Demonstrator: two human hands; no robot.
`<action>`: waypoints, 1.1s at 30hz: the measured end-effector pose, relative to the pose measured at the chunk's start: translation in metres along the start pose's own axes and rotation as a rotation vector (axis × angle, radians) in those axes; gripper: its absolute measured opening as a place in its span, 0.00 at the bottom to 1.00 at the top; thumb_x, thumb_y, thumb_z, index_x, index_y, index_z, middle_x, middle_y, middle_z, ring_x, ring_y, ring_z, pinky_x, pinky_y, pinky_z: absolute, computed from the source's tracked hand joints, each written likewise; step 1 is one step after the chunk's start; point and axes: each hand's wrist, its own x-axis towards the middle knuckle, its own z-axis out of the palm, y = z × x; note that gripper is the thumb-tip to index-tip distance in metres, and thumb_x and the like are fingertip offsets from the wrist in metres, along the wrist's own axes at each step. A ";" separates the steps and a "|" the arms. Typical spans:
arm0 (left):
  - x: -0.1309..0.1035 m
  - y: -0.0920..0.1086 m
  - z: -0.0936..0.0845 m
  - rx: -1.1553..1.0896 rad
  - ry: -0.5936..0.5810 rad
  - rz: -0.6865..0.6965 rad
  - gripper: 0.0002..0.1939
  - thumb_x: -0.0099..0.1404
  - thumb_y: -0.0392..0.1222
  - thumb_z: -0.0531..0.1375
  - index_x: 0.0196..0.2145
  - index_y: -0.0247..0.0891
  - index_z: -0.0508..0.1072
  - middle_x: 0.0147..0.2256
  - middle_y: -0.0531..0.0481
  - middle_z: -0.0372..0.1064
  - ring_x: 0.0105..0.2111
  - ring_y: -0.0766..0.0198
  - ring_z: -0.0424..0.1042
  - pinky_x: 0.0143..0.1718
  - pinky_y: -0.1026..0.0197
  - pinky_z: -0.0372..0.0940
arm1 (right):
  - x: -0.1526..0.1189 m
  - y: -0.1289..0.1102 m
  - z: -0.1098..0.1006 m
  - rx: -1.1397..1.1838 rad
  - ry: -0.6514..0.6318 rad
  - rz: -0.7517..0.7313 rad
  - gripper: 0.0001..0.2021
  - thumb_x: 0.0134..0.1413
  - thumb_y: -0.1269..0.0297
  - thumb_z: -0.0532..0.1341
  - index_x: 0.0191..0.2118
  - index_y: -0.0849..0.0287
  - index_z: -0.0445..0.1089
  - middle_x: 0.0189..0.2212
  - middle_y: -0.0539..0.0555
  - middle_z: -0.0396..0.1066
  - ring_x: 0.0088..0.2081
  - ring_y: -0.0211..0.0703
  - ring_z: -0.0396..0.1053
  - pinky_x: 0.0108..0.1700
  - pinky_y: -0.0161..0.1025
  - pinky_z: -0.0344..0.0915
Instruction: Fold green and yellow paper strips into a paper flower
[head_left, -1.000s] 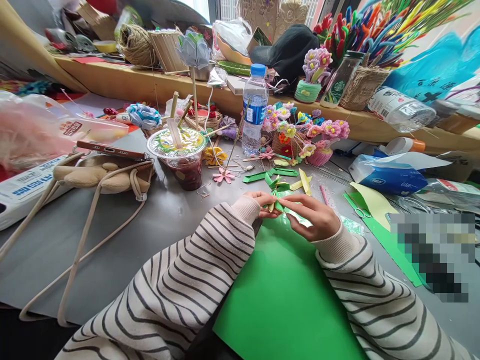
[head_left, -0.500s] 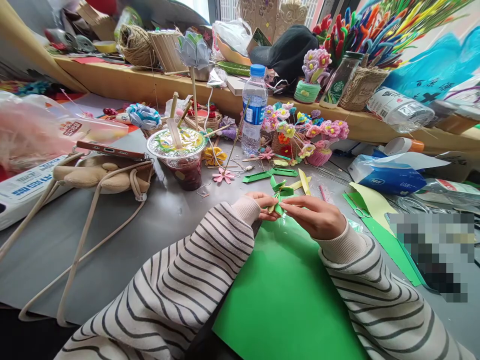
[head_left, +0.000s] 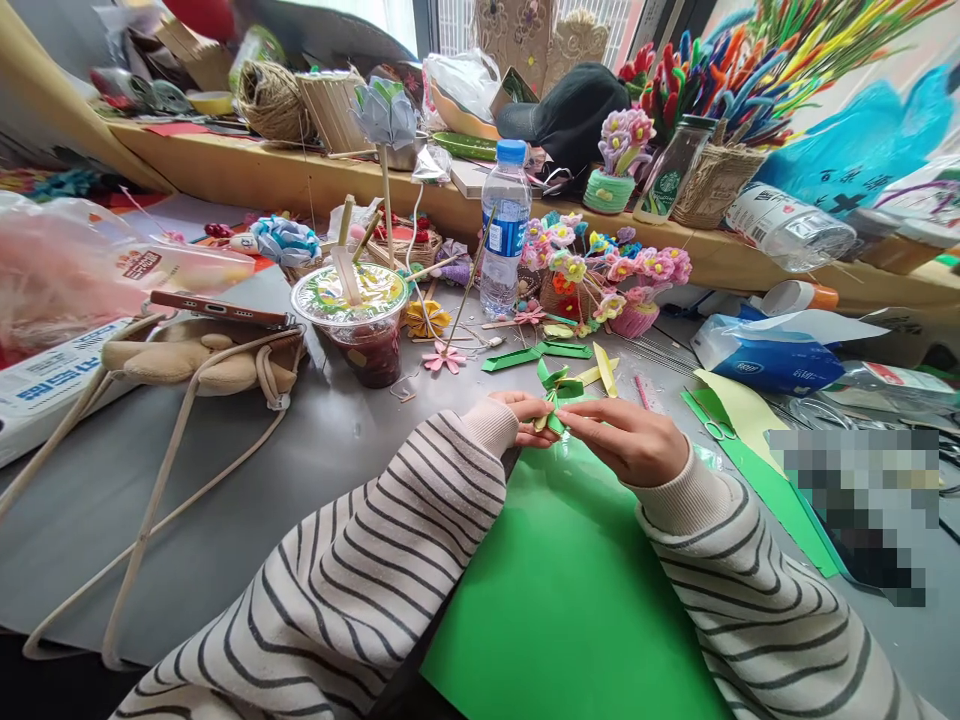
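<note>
Near the middle, a green and yellow folded paper piece [head_left: 556, 386] is pinched in my left hand [head_left: 531, 418]. My right hand [head_left: 628, 436] closes its fingertips on the lower right petal of the same piece. Below both hands lies a large green paper sheet [head_left: 570, 590]. Just beyond them are folded green strips [head_left: 512, 358] and crossed yellow strips [head_left: 604, 371]. A pink paper flower [head_left: 443, 358] on a thin stick is farther left.
A lidded cup of dark drink [head_left: 367, 345] and a water bottle [head_left: 504, 235] stand behind the hands. At left, a phone [head_left: 221, 307] rests on a beige bag [head_left: 172, 362]. Scissors [head_left: 718, 430] lie on paper at right. Crafts crowd the back shelf.
The view has shifted slightly, with background objects appearing a little further left. Both hands keep their grip on the folded piece, with hardly any visible movement.
</note>
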 end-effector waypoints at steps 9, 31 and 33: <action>-0.001 0.001 0.002 -0.004 0.032 -0.032 0.06 0.48 0.34 0.59 0.19 0.32 0.64 0.14 0.51 0.65 0.17 0.68 0.68 0.21 0.68 0.64 | 0.005 -0.006 0.001 -0.068 0.028 -0.043 0.10 0.48 0.76 0.52 0.36 0.65 0.67 0.31 0.58 0.71 0.32 0.39 0.69 0.32 0.33 0.68; 0.000 -0.009 0.007 -0.096 0.109 0.148 0.10 0.49 0.32 0.59 0.19 0.32 0.59 0.12 0.56 0.61 0.14 0.73 0.64 0.20 0.68 0.66 | -0.002 -0.013 0.016 -0.264 0.187 -0.082 0.11 0.41 0.75 0.60 0.36 0.68 0.68 0.31 0.58 0.72 0.35 0.45 0.69 0.35 0.39 0.69; -0.001 -0.009 0.009 -0.110 0.116 0.149 0.10 0.49 0.32 0.60 0.19 0.32 0.59 0.12 0.56 0.61 0.14 0.73 0.64 0.20 0.67 0.66 | -0.002 -0.014 0.015 -0.282 0.162 -0.115 0.11 0.42 0.75 0.58 0.36 0.69 0.68 0.33 0.59 0.72 0.36 0.47 0.68 0.34 0.40 0.69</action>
